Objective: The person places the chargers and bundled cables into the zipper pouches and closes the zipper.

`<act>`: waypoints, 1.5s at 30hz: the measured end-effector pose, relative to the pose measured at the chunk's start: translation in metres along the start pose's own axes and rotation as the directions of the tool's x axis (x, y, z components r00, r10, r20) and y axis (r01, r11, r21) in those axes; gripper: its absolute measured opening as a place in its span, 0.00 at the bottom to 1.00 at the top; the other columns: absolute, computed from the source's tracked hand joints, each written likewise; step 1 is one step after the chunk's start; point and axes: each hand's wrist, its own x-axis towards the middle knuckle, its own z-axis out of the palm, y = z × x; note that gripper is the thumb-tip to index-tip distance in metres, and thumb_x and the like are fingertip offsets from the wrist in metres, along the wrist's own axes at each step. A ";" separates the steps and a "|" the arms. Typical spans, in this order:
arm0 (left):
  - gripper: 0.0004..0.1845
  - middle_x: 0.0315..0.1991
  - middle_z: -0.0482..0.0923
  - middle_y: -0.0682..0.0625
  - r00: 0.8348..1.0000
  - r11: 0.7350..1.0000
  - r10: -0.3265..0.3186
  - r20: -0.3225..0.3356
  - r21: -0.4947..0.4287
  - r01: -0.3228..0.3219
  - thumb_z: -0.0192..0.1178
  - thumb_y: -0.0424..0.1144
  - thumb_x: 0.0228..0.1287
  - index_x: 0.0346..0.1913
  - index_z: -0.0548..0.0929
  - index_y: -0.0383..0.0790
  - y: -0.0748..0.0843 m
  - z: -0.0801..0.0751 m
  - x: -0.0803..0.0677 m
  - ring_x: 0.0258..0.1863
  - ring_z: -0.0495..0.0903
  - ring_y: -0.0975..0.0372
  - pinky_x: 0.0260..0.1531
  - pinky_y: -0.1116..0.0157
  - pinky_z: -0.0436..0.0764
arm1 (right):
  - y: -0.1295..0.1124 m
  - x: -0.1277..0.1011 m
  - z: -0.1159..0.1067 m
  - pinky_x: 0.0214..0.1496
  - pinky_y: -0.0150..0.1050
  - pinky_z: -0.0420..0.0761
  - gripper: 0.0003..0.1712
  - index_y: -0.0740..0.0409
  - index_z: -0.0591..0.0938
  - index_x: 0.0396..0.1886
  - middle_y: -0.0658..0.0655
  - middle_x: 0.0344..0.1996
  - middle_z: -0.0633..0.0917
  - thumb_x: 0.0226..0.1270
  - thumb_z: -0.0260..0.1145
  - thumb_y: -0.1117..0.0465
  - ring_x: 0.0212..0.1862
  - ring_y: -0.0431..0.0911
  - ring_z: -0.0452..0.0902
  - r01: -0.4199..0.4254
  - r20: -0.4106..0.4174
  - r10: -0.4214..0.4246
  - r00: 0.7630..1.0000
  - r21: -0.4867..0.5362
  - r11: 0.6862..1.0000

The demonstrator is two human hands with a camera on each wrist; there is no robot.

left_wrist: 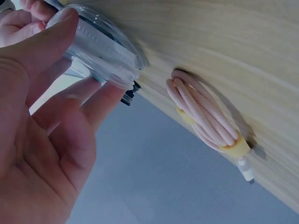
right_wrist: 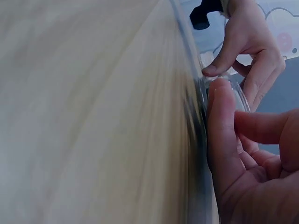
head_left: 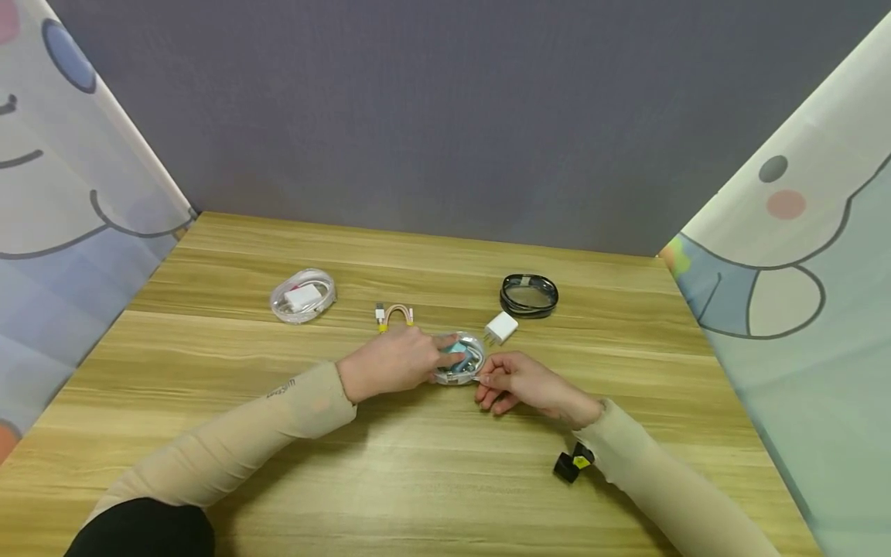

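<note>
clear round case (head_left: pixel 459 360), holding a pale blue coiled item, lies near the middle of the wooden table (head_left: pixel 278 480), between your two hands. your left hand (head_left: pixel 393 361) rests over its left side, fingers curled round the rim; in the left wrist view the thumb and fingertips (left_wrist: pixel 100 100) clasp the case's (left_wrist: pixel 100 46) transparent edge. your right hand (head_left: pixel 525 383) meets the case at its right edge, thumb and forefinger pinching the rim; in the right wrist view your thumb (right_wrist: pixel 219 121) presses along the clear edge (right_wrist: pixel 233 88), with your left hand's fingers (right_wrist: pixel 254 42) beyond it. whether the lid is open cannot be told.

just behind your left hand lies a pink braided cable (head_left: pixel 394 315), bundled with yellow ties; in the left wrist view the bundle (left_wrist: pixel 203 112) lies flat on the table, apart from your fingers. a white charger plug (head_left: pixel 501 328) stands just behind the case, to its right. behind that plug sits a black round case (head_left: pixel 529 295). well to the left lies a second clear case with a white charger inside (head_left: pixel 302 296). both forearms wear beige sleeves (head_left: pixel 278 418). a small black and yellow device (head_left: pixel 573 463) shows at your right wrist. a grey wall (head_left: pixel 445 116) stands behind the table, with printed curtains (head_left: pixel 69 155) at either side.
</note>
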 end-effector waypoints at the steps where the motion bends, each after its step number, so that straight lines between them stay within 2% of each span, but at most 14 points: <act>1: 0.29 0.62 0.78 0.48 1.000 1.000 -0.002 0.003 0.005 0.002 0.72 0.51 0.59 0.64 0.81 0.54 0.000 -0.001 0.000 0.21 0.83 0.61 0.13 0.66 0.76 | 0.000 0.000 0.000 0.35 0.39 0.86 0.10 0.74 0.75 0.45 0.62 0.36 0.85 0.78 0.51 0.68 0.34 0.47 0.83 0.001 -0.002 -0.001 1.000 -0.005 1.000; 6: 0.29 0.62 0.78 0.53 1.000 1.000 -0.016 0.009 0.019 0.016 0.73 0.51 0.57 0.63 0.82 0.58 -0.001 -0.002 -0.001 0.19 0.78 0.63 0.09 0.67 0.67 | 0.000 -0.002 -0.001 0.35 0.39 0.86 0.12 0.74 0.76 0.46 0.61 0.36 0.85 0.79 0.53 0.66 0.35 0.47 0.84 0.007 -0.011 -0.007 1.000 -0.036 0.999; 9: 0.29 0.63 0.78 0.54 1.000 1.000 -0.024 0.012 0.020 0.024 0.74 0.51 0.56 0.63 0.81 0.58 -0.003 -0.002 0.000 0.17 0.75 0.64 0.08 0.68 0.65 | -0.001 -0.003 -0.003 0.35 0.41 0.86 0.12 0.73 0.77 0.45 0.61 0.37 0.85 0.79 0.53 0.65 0.36 0.48 0.84 0.013 -0.016 -0.014 1.000 -0.054 0.998; 14: 0.29 0.63 0.78 0.52 0.999 0.997 -0.049 0.022 0.060 0.048 0.74 0.48 0.56 0.63 0.82 0.57 -0.009 -0.004 0.004 0.13 0.72 0.64 0.11 0.66 0.72 | -0.004 -0.005 -0.008 0.36 0.44 0.86 0.12 0.71 0.78 0.45 0.61 0.37 0.85 0.79 0.53 0.64 0.36 0.49 0.84 0.027 -0.042 -0.030 0.999 -0.072 0.997; 19: 0.33 0.66 0.74 0.49 0.994 0.995 -0.083 0.067 0.061 0.079 0.72 0.53 0.57 0.67 0.79 0.55 -0.018 -0.003 0.007 0.12 0.70 0.65 0.17 0.64 0.77 | -0.006 -0.007 -0.011 0.37 0.44 0.86 0.13 0.71 0.78 0.47 0.61 0.37 0.85 0.79 0.54 0.63 0.37 0.49 0.84 0.024 -0.060 -0.028 0.998 -0.066 0.998; 22: 0.34 0.69 0.71 0.47 0.990 0.994 -0.102 0.098 0.034 0.099 0.71 0.54 0.59 0.69 0.76 0.54 -0.023 -0.003 0.010 0.15 0.73 0.64 0.16 0.65 0.76 | -0.007 -0.009 -0.012 0.38 0.44 0.86 0.15 0.72 0.77 0.47 0.61 0.37 0.85 0.79 0.55 0.61 0.37 0.49 0.84 0.031 -0.054 -0.034 0.998 -0.065 0.997; 26: 0.36 0.71 0.68 0.47 0.978 0.989 -0.150 0.146 0.005 0.151 0.71 0.52 0.60 0.71 0.73 0.54 -0.029 -0.002 0.014 0.24 0.80 0.61 0.17 0.65 0.77 | -0.008 -0.010 -0.015 0.39 0.44 0.86 0.16 0.74 0.76 0.48 0.62 0.37 0.85 0.79 0.55 0.61 0.37 0.49 0.84 0.043 -0.055 -0.047 0.997 -0.071 0.997; 31: 0.38 0.74 0.62 0.49 0.951 0.966 -0.229 0.208 -0.075 0.249 0.71 0.50 0.60 0.73 0.70 0.54 -0.038 -0.003 0.019 0.38 0.85 0.54 0.27 0.61 0.82 | -0.008 -0.010 -0.018 0.39 0.45 0.86 0.17 0.75 0.76 0.49 0.61 0.37 0.85 0.80 0.53 0.61 0.37 0.49 0.84 0.048 -0.069 -0.052 0.996 -0.058 0.997; 34: 0.40 0.76 0.58 0.48 0.932 0.949 -0.255 0.256 -0.117 0.292 0.71 0.49 0.60 0.74 0.67 0.53 -0.043 -0.005 0.022 0.46 0.84 0.51 0.34 0.59 0.83 | -0.008 -0.009 -0.020 0.39 0.44 0.86 0.17 0.76 0.75 0.50 0.60 0.37 0.85 0.80 0.51 0.62 0.37 0.49 0.84 0.044 -0.083 -0.048 0.995 -0.048 0.998; 36: 0.41 0.77 0.56 0.48 0.923 0.943 -0.259 0.283 -0.134 0.306 0.71 0.49 0.60 0.75 0.65 0.52 -0.046 -0.005 0.023 0.48 0.83 0.52 0.35 0.60 0.83 | -0.009 -0.009 -0.021 0.40 0.44 0.86 0.17 0.76 0.74 0.49 0.60 0.36 0.85 0.81 0.51 0.62 0.37 0.48 0.84 0.044 -0.093 -0.047 0.995 -0.037 0.998; 38: 0.42 0.78 0.53 0.48 0.913 0.932 -0.263 0.312 -0.163 0.324 0.71 0.49 0.61 0.76 0.63 0.51 -0.050 -0.006 0.024 0.38 0.83 0.56 0.30 0.63 0.80 | -0.009 -0.009 -0.023 0.40 0.44 0.86 0.17 0.77 0.74 0.49 0.61 0.37 0.85 0.80 0.50 0.62 0.36 0.48 0.84 0.047 -0.103 -0.050 0.993 -0.034 0.998; 41: 0.43 0.79 0.48 0.49 0.896 0.907 -0.278 0.345 -0.212 0.363 0.70 0.47 0.62 0.77 0.61 0.51 -0.057 -0.006 0.024 0.19 0.71 0.63 0.22 0.68 0.71 | -0.011 -0.010 -0.025 0.40 0.44 0.86 0.17 0.78 0.73 0.49 0.61 0.37 0.84 0.80 0.50 0.63 0.37 0.48 0.84 0.049 -0.119 -0.053 0.991 -0.042 0.998; 43: 0.44 0.79 0.46 0.50 0.886 0.889 -0.290 0.362 -0.241 0.390 0.70 0.47 0.62 0.77 0.59 0.52 -0.061 -0.006 0.024 0.15 0.63 0.64 0.19 0.68 0.67 | -0.012 -0.011 -0.028 0.40 0.44 0.86 0.18 0.78 0.73 0.49 0.61 0.37 0.84 0.80 0.50 0.62 0.37 0.48 0.84 0.055 -0.125 -0.061 0.990 -0.057 0.997; 45: 0.44 0.80 0.45 0.51 0.880 0.876 -0.298 0.369 -0.260 0.405 0.70 0.47 0.62 0.77 0.59 0.51 -0.065 -0.005 0.024 0.17 0.66 0.64 0.20 0.68 0.67 | -0.013 -0.011 -0.030 0.40 0.43 0.86 0.18 0.78 0.73 0.49 0.60 0.37 0.84 0.80 0.51 0.62 0.37 0.48 0.84 0.057 -0.138 -0.065 0.988 -0.066 0.996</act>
